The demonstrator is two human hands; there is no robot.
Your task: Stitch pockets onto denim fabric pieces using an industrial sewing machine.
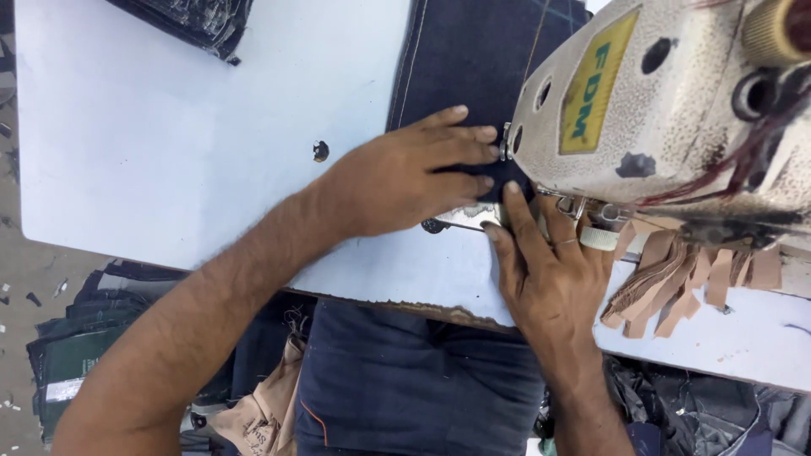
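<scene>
Head view of hand-guided sewing. The sewing machine (676,110), a worn cream casting cut off by the top and right frame edges, hides the needle and the seam being worked; only a strip of bright metal plate (469,217) shows beneath it. The dark denim fabric (456,67) lies on the white counter (169,127), running from the top edge down under the machine head; a line of pale topstitching follows its left edge, and its far end is out of frame. The left hand (405,177) lies flat on the denim, fingers extended toward the machine, grip open and pressing, clasping nothing. The right hand (549,270) rests palm-down at the counter's near edge, fingers spread and pointing to the plate, grip likewise open; a ring shows on one finger. A bundle of tan leather labels (676,283) lies just beside the right hand. Folded denim pieces (198,21) are cropped at the upper left. Items below the counter are too dark to identify.
</scene>
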